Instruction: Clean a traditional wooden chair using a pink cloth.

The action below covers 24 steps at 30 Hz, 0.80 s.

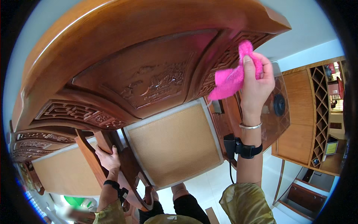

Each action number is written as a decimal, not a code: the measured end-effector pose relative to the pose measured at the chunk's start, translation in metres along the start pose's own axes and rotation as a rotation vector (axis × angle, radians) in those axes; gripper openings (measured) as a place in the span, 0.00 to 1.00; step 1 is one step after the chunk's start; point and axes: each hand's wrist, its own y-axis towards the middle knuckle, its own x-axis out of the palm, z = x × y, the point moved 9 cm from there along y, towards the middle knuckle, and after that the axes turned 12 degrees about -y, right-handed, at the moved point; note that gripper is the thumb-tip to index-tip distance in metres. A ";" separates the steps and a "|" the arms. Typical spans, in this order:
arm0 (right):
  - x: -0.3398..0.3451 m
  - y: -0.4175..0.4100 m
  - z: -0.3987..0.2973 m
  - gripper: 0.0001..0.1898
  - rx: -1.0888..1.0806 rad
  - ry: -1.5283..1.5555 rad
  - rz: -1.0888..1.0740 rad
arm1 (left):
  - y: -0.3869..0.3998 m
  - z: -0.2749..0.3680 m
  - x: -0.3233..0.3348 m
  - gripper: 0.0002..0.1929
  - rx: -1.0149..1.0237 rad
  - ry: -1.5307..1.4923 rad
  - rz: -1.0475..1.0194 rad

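Note:
A bright pink fluffy cloth (pixel 230 79) is pinched between the thumb and fingers of my right hand (pixel 257 75), and its loose end hangs to the left. Behind the cloth rises the carved wooden backrest (pixel 134 64) of a chair, with a relief scene in its middle panel and latticed panels at the sides. My left hand (pixel 108 156) rests on a wooden armrest (pixel 104 141), its fingers partly hidden. Below the backrest lies the woven seat mat (pixel 173 142) with a pale border.
Another matted seat (pixel 68 170) with carved backs stands to the left. On the right are a side table with a dark round object (pixel 279 104) and a wooden cabinet (pixel 296 112) with lattice shelving (pixel 319 112). A green object (pixel 74 200) shows at lower left.

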 end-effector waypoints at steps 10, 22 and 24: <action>0.012 -0.003 -0.009 0.09 -0.336 -0.470 0.099 | 0.001 -0.003 0.000 0.41 -0.021 0.000 -0.013; 0.019 0.009 -0.014 0.10 -0.355 -0.351 0.141 | 0.000 0.000 0.001 0.41 0.007 0.021 0.009; 0.018 0.006 -0.014 0.10 -0.395 -0.401 0.100 | 0.000 -0.001 -0.002 0.41 -0.003 0.022 0.006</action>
